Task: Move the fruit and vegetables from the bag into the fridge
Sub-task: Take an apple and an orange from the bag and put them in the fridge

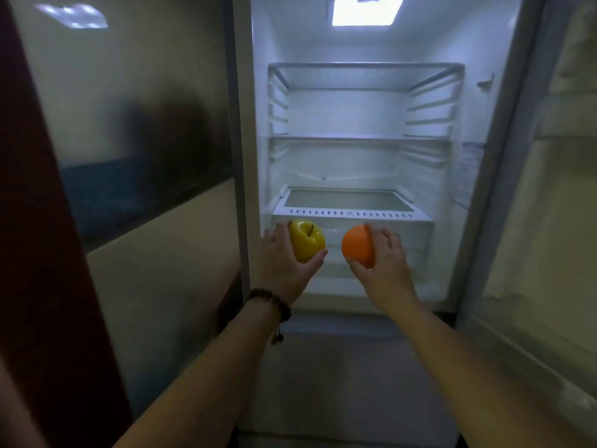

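Your left hand (284,257) grips a glossy yellow apple (306,240), your right hand (382,258) a round orange (358,250), fingers curled round both; the white fridge (361,139) at twelve o'clock looks bare, so stocking apparently just begins.

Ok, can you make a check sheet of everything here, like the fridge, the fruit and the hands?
Surface: fridge open and lit; shelves and the drawer cover bare.
Job's things: yellow apple and orange, both held in front of the bottom drawer, not yet set down.
Clutter: nothing seen.
Hands: left hand grips the apple; right hand grips the orange.
Cables: nothing seen.
Surroundings: fridge door swung open on the right; glossy wall panel on the left; beaded bracelet on the left wrist.
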